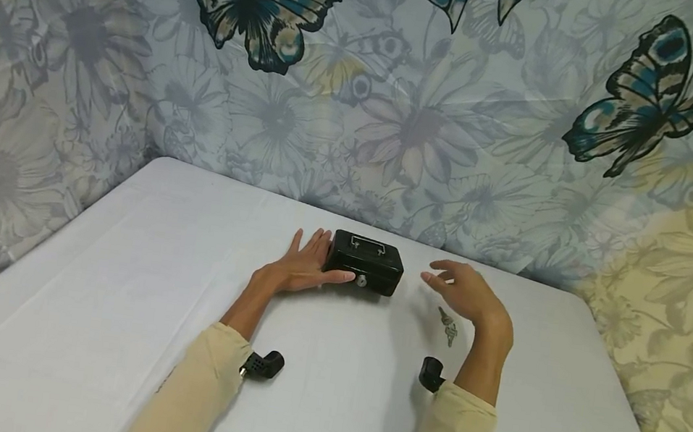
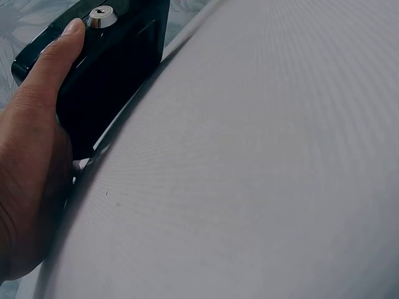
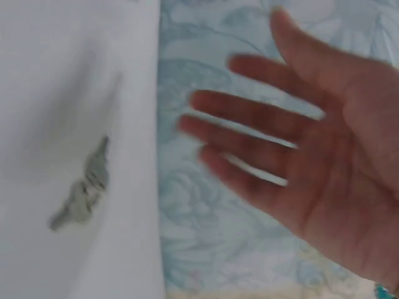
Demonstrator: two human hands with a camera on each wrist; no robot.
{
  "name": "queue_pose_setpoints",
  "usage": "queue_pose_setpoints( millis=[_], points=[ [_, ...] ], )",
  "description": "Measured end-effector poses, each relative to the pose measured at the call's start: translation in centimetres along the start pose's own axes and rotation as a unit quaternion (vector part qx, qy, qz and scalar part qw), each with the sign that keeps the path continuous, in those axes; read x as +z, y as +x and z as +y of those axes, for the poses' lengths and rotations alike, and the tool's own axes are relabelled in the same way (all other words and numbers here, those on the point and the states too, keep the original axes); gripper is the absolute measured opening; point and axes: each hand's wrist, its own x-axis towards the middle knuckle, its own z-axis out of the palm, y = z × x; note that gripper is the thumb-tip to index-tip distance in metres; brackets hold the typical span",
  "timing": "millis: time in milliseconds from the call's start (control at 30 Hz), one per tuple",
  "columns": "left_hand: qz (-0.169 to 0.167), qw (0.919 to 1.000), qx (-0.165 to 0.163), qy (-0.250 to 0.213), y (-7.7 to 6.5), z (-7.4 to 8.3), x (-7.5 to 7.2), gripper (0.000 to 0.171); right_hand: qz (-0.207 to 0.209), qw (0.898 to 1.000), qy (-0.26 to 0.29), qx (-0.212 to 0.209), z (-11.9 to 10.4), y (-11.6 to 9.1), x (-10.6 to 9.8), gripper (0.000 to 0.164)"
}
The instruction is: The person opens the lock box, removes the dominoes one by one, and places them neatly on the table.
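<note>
A small black cash box [image 1: 376, 264] with a wire handle on its lid stands near the table's far edge, lid down. My left hand [image 1: 303, 269] lies against its left side, fingers straight. The left thumb reaches along the front, its tip beside the silver key lock [image 2: 102, 17]. To the right of the box, my right hand [image 1: 468, 294] hovers over the table and holds nothing. In the right wrist view its fingers are spread and slightly bent. Below that hand, two small keys [image 1: 448, 328] joined together lie on the cloth.
A white cloth covers the table [image 1: 309, 401]. Behind it, close to the far edge, hangs a floral wall covering [image 1: 411, 122] with butterflies. Black wrist cameras stick out from both sleeves, the left one [image 1: 264, 364] and the right one [image 1: 431, 374].
</note>
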Motion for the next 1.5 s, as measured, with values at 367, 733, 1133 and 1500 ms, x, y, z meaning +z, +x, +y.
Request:
queue_pose_setpoints(
  millis=[367, 733, 1133, 1500],
  points=[
    [-0.002, 1.0000, 0.005, 0.000, 0.1, 0.1, -0.2, 0.137, 0.046, 0.994, -0.037, 0.095, 1.4, -1.2, -0.7, 0.030],
    [-0.007, 0.9999, -0.002, -0.007, -0.3, -0.1, 0.0, 0.135, -0.012, 0.989, -0.023, 0.143, 2.8, -0.3, 0.7, 0.023],
    [-0.008, 0.9998, -0.004, -0.019, -0.6, -0.2, 0.3, 0.138, -0.065, 0.980, -0.022, 0.186, 3.2, -0.7, 0.7, 0.033],
    [-0.003, 1.0000, 0.001, -0.009, -0.3, 0.4, -0.2, 0.137, -0.050, 0.978, -0.031, 0.200, 3.5, -0.3, 1.3, 0.023]
  ],
)
